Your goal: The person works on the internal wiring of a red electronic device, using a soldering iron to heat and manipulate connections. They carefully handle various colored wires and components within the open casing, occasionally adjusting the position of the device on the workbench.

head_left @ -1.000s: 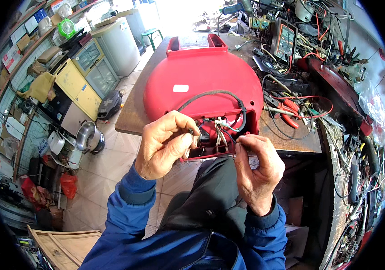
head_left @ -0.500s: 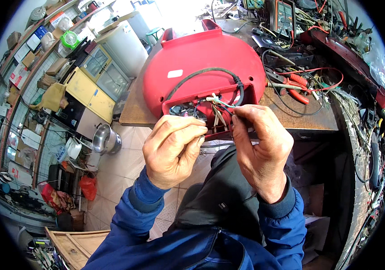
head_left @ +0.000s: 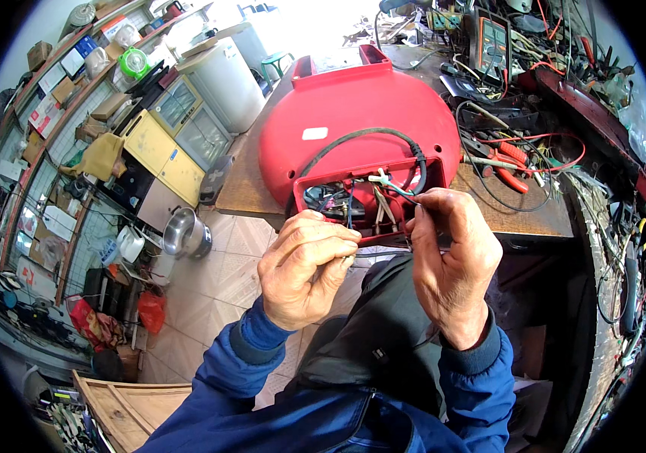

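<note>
A round red appliance housing (head_left: 361, 98) lies on the bench with an open compartment (head_left: 432, 170) facing me. Out of that opening come several wires, among them pale wires (head_left: 383, 208) and a thin green wire (head_left: 394, 186). My left hand (head_left: 304, 264) is closed at the compartment's near left edge, fingertips pinching the end of a thin dark blue wire (head_left: 350, 208). At the near right corner, my right hand (head_left: 455, 257) pinches a thin wire that runs from the green one; its fingertips hide the end. A black power cord (head_left: 361, 133) loops over the housing.
Red-handled pliers (head_left: 512, 180), cables and a multimeter (head_left: 492, 47) crowd the bench's right side. The wooden bench edge (head_left: 247, 200) is in front of me. A metal pot (head_left: 185, 232) stands on the tiled floor at left, below loaded shelves (head_left: 51, 136).
The whole view has shifted, so the housing sits farther right and lower. My left hand has drawn slightly back from the opening, and the blue wire now shows above its fingertips.
</note>
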A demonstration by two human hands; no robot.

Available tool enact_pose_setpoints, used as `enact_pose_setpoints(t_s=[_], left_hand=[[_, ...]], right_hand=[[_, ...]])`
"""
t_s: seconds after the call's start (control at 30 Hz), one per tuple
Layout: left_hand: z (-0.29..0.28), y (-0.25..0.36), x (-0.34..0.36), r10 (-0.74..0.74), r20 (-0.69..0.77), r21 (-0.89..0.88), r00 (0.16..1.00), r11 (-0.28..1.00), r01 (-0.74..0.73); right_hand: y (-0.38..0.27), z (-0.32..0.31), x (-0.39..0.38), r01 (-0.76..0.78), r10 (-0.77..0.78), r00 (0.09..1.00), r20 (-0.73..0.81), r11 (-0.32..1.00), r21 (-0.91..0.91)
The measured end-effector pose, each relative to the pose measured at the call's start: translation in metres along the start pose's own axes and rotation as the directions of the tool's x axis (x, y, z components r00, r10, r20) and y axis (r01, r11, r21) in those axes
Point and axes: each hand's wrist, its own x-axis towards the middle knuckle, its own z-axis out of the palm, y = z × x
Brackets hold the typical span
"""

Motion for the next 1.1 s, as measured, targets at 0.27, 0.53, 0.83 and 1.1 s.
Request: enact_pose_setpoints(t_s=[0.27,0.53,0.83,1.1], left_hand=[[0.002,0.000,0.004,0.024,-0.001,0.030,1.000,0.999,-0.024],[0.011,-0.001,0.002,0.001,-0.063,0.030,0.998,1.000,0.001],[0.013,-0.004,-0.009,-0.047,-0.037,0.028,0.998,0.998,0.048],[0.028,-0.005,-0.011,-0.128,-0.250,-0.140,0.960,0.986,0.095]], right_hand=[[-0.001,0.002,-0.001,0.028,-0.027,1.000,0.013,0.999,-0.038],[-0.006,0.003,-0.003,0.005,-0.003,1.000,0.013,0.982,-0.188],[0.000,0.016,-0.025,0.010,-0.024,0.997,-0.074,0.984,-0.180],[-0.006,0.021,-0.028,-0.060,0.040,0.989,-0.140,0.988,-0.139]])
